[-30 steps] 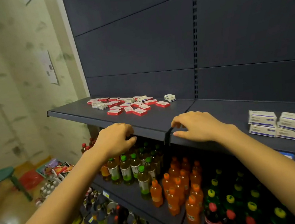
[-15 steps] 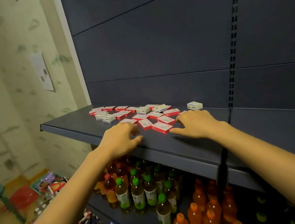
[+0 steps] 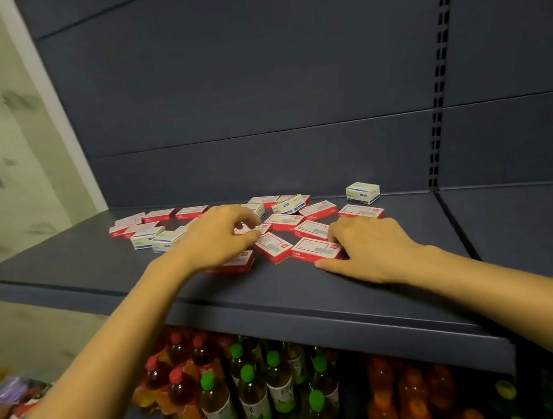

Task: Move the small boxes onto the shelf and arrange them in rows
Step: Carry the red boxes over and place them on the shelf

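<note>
Small boxes [image 3: 274,246], light and stiff, are scattered mid-frame on the shelf [image 3: 67,264], best pinched across the long edges. One is touched by the flattened right hand [image 3: 372,250]; the left hand [image 3: 215,240] is curled, its grip indiscernible.

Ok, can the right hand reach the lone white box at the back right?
Probably yes: the right hand lies just in front of the white box, with only one flat red box and bare shelf between them.

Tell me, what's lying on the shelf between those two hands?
Head view: flat red-and-white small boxes lie on the shelf between the left hand and right hand.
</note>
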A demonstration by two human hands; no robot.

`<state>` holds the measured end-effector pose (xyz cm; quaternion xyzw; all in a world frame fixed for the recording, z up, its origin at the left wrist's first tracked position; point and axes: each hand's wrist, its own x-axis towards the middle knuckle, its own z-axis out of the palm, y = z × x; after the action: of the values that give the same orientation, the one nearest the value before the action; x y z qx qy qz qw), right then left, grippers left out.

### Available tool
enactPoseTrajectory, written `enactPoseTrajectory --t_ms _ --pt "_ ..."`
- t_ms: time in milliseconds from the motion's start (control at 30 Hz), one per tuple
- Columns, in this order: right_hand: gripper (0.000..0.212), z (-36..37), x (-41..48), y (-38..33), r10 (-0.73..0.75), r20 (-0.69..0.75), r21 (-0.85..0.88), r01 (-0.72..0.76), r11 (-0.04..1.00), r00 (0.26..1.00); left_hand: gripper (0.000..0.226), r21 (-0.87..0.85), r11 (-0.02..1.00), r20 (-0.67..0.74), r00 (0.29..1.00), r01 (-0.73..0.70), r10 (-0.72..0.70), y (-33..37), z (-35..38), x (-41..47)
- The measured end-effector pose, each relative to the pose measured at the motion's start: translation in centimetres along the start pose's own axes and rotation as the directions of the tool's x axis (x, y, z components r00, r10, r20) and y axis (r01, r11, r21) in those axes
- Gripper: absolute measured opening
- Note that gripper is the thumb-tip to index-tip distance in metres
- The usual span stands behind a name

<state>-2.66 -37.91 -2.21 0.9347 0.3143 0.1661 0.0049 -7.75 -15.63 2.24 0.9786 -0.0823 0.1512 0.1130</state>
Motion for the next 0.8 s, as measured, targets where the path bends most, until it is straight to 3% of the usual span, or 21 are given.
enactPoseTrajectory --t_ms 133,300,533,667,800 --pt "0.051 -0.5 -0.1 -0.5 0.094 0.044 0.015 -0.094 0.995 0.995 0.032 -0.042 0.989 0.201 0.968 -0.145 0.150 -1.3 0.0 2.4" --pt "0.051 -1.8 -1.8 -0.7 0.242 -0.016 0.047 -0.241 0.969 0.970 0.041 -0.026 0.957 0.429 0.861 -0.291 0.273 -3.1 0.4 4.9" --pt "0.050 -3.5 -5.6 -1.3 0.461 -0.073 0.069 -0.457 0.887 0.884 0.045 -0.087 0.937 0.605 0.730 -0.337 0.318 -4.2 1.0 7.7" --pt "0.047 -4.0 -7.8 -1.4 0.545 -0.061 0.074 -0.541 0.838 0.836 0.034 -0.089 0.907 0.624 0.687 -0.411 0.372 -3.8 1.3 8.9" --pt "0.045 -5.0 -10.5 -1.0 0.613 -0.099 0.090 -0.607 0.790 0.784 0.031 -0.231 0.859 0.419 0.750 -0.457 0.512 -2.5 1.1 9.4"
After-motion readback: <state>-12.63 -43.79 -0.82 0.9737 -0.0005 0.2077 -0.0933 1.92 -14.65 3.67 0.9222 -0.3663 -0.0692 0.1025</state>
